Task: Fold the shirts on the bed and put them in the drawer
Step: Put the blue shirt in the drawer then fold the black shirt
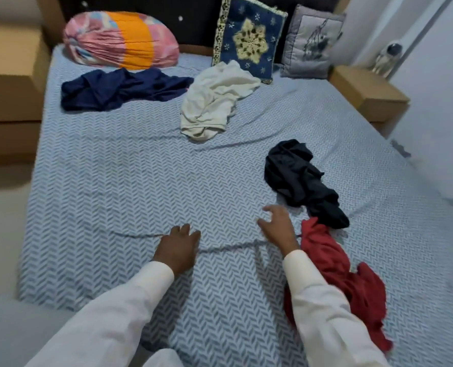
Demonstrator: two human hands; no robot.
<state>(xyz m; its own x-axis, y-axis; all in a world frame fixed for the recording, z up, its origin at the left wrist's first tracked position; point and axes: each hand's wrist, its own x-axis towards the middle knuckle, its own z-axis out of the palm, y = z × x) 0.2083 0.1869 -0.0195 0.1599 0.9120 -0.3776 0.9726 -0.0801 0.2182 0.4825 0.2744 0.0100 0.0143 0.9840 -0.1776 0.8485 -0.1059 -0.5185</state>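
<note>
Several crumpled shirts lie on the bed with its blue-and-white herringbone sheet. A navy shirt is at the far left, a cream shirt in the far middle, a black shirt at the right. A red shirt lies nearest, partly under my right sleeve. My left hand rests flat on the sheet, fingers spread. My right hand hovers with loosely bent fingers just left of the black and red shirts, holding nothing.
A pink-and-orange bolster, a blue embroidered cushion and a grey cushion stand along the headboard. A wooden side unit flanks the bed on the left, a wooden nightstand on the right by the wall.
</note>
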